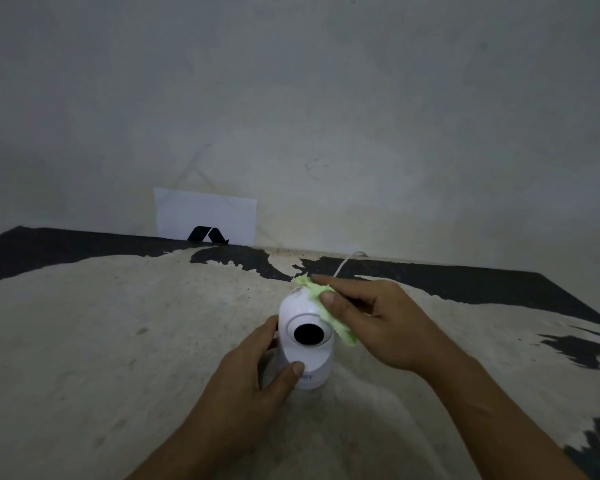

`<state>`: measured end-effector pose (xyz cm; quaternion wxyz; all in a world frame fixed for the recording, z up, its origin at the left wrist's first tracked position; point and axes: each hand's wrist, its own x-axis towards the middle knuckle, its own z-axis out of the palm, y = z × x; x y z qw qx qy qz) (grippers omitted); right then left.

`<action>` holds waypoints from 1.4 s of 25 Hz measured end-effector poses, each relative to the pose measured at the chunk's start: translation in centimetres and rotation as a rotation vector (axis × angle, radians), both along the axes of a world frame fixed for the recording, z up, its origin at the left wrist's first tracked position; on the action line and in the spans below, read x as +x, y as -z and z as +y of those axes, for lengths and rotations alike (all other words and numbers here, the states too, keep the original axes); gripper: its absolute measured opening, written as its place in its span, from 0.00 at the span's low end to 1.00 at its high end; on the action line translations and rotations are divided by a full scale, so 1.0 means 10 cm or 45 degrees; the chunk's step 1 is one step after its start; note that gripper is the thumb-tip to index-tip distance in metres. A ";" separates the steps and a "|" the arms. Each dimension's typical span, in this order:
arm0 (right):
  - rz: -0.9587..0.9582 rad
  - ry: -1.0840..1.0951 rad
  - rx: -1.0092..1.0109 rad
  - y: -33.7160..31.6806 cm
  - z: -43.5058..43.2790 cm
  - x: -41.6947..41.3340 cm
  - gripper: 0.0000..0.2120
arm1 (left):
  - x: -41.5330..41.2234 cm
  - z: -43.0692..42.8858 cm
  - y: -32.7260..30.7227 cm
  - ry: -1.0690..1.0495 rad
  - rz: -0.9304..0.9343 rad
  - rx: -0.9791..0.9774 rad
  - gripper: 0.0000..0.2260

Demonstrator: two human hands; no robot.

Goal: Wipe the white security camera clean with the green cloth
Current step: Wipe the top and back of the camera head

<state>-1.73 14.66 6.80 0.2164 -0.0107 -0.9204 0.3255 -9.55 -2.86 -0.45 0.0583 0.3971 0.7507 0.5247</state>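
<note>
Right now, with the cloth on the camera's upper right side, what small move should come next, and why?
Probably draw the green cloth down across the white security camera toward its dark lens. The right hand holds it only on the upper right side, and the left hand steadies the base.

A white sheet of paper [205,211] by the far wall is showing a black angular logo [208,234], no letters. Blue lettering [307,376] on the camera [305,355] base is blurring, partly under the left hand [253,368], unreadable.
</note>
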 end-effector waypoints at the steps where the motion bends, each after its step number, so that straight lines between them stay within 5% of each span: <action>1: 0.033 0.023 0.005 -0.01 0.01 0.00 0.15 | 0.00 0.00 0.00 0.008 0.001 -0.006 0.24; 14: 0.083 0.280 0.406 -0.08 -0.30 -0.05 0.11 | -0.02 0.02 0.04 -0.024 -0.005 -0.057 0.25; 18: -0.030 -0.001 0.813 -0.07 -0.58 -0.09 0.19 | -0.04 0.05 0.08 -0.064 -0.112 -0.116 0.34; 20: -0.139 -0.150 0.823 -0.12 -0.58 -0.06 0.20 | -0.01 0.06 0.03 -0.111 -0.160 -0.184 0.44; 23: -0.114 -0.187 0.748 -0.21 -0.40 0.04 0.16 | 0.01 0.04 -0.01 -0.130 -0.149 -0.120 0.44; 27: -0.005 0.130 0.660 -0.17 -0.25 0.04 0.18 | 0.00 0.03 -0.02 -0.092 -0.153 -0.107 0.45; 32: -0.065 -0.259 0.862 -0.10 -0.44 0.04 0.16 | 0.05 0.03 -0.05 -0.114 -0.174 -0.095 0.46; 35: 0.107 -0.056 0.706 -0.02 -0.20 0.06 0.19 | 0.02 0.03 -0.03 -0.090 -0.146 -0.108 0.46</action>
